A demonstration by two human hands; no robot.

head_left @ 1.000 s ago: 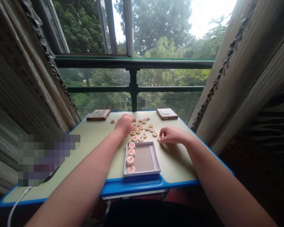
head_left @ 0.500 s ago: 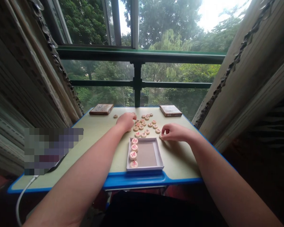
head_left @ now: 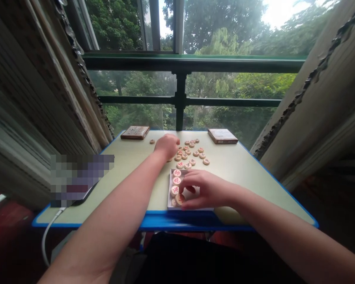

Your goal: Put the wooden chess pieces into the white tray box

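Note:
A shallow white tray (head_left: 169,192) lies near the front edge of the pale green table (head_left: 242,173). A column of round wooden chess pieces with red characters (head_left: 176,177) fills its left side. My right hand (head_left: 201,188) is over the tray, fingers curled, pinching a wooden piece (head_left: 180,199) at the column's near end. Behind the tray lies a scatter of loose wooden pieces (head_left: 192,153). My left hand (head_left: 166,145) rests on the left edge of that scatter, fingers bent down over pieces; what it holds is hidden.
Two flat brown boxes (head_left: 135,132) (head_left: 222,135) sit at the table's far corners, a lone piece (head_left: 151,141) near the left one. A phone (head_left: 83,195) with a white cable (head_left: 49,232) lies at the left edge. A window railing (head_left: 180,100) stands behind.
My right hand has moved from the table right of the scatter back to the tray, carrying a piece to the column's near end. The left hand has stayed at the scatter. The camera shifted left.

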